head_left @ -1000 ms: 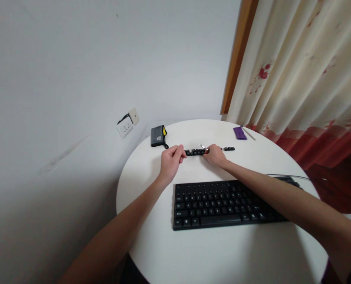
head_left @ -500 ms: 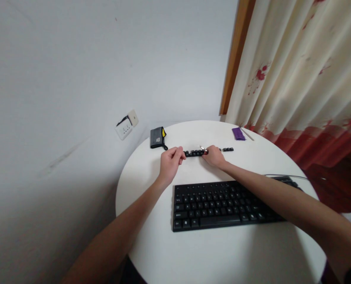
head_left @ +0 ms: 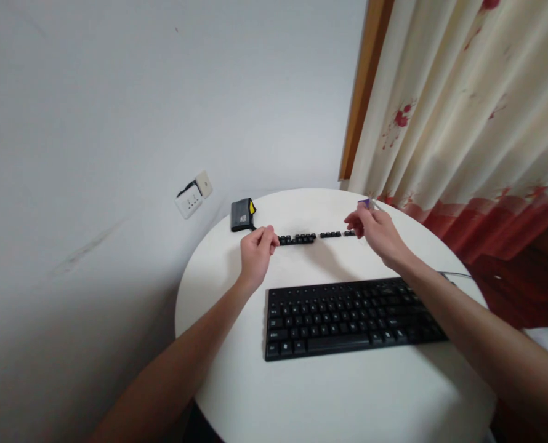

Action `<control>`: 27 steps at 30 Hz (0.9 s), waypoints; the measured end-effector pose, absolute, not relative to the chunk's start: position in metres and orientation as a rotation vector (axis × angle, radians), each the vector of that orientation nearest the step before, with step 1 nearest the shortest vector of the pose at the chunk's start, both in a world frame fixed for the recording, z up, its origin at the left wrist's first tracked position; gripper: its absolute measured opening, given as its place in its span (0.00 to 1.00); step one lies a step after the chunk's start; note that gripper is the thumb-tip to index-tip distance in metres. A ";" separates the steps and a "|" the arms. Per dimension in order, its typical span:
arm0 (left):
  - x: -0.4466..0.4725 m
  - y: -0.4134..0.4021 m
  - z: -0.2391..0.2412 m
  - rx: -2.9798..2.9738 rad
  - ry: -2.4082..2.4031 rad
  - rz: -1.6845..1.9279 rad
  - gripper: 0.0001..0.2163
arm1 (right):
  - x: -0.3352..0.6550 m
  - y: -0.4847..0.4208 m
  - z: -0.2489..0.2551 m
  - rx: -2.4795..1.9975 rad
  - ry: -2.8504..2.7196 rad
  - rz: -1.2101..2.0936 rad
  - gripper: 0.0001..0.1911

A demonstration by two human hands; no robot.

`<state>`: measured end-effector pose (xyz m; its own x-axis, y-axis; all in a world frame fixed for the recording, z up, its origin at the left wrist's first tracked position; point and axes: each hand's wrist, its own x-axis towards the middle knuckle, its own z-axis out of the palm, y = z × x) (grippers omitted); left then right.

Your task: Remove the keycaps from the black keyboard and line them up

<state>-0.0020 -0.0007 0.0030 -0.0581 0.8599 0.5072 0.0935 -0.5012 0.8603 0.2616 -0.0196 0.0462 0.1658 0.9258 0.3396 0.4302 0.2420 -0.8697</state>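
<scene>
The left hand (head_left: 257,253) covers the left end of a broken line of small black plastic keycaps (head_left: 306,239); its fingers are curled and pressed together. The right hand (head_left: 379,234) hides the line's right end and most of a purple flat piece (head_left: 363,202); its fingers are bent, and whether they pinch anything cannot be told. The right forearm (head_left: 468,314) cuts across the right end of a black rectangular keyboard (head_left: 322,317). The keycaps lie toward the far edge of the round white surface (head_left: 320,394), two rows deep at left, single and gapped at right, legends unreadable.
</scene>
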 end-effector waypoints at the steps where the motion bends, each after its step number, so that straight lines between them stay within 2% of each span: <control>1: -0.002 -0.001 0.003 1.612 1.031 1.632 0.19 | 0.266 -0.029 0.049 -1.334 -1.433 0.552 0.33; 6: 0.000 -0.001 0.001 1.605 1.038 1.692 0.19 | 0.282 -0.071 0.047 -1.380 -1.462 0.324 0.37; 9: 0.001 -0.001 0.000 1.595 1.014 1.711 0.18 | 0.288 -0.085 0.034 -1.411 -1.427 0.471 0.33; 15: 0.004 -0.001 -0.001 1.603 1.010 1.684 0.18 | 0.294 -0.094 0.007 -1.477 -1.410 0.604 0.19; 27: 0.007 0.000 -0.003 1.623 1.046 1.627 0.18 | 0.274 -0.103 -0.009 -1.618 -1.609 0.639 0.19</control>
